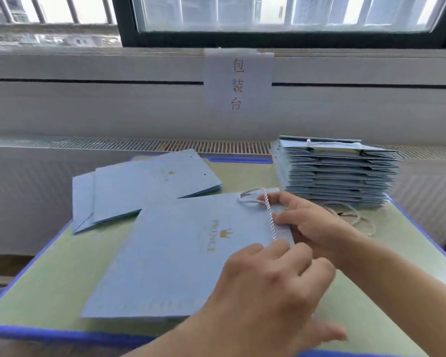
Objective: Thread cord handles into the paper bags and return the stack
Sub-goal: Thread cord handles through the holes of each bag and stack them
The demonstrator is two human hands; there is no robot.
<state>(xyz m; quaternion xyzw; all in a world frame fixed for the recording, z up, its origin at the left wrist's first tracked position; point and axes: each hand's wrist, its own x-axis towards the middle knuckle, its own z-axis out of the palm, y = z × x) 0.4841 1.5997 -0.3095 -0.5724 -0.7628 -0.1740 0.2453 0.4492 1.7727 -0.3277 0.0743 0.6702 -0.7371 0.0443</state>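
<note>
Mid-task, one bag in work. A flat light-blue paper bag (180,253) with gold "PRINCE" print lies on the green table mat (49,279) in front of the person, its top edge to the right. A white twisted cord (269,217) runs along that top edge, with a loop at the far end; looks like one handle is partly threaded, knot and second hole not visible. The left hand (268,287) has its fingers curled at the near end of the cord, apparently pinching it against the bag edge, though the contact is hidden under the fingers. The right hand (309,222) is at the bag's top edge, fingertips pinching the cord's far part near the loop. Done pile: a tall stack of bags (337,173) at far right, the top one showing a cord handle. Still to do: a few unthreaded bags (144,186) fanned at far left, no cords seen on them. Spare loose cords (355,217) lie on the mat beside the stack. Judged: most bags done, a few left, stack not yet returned.
</note>
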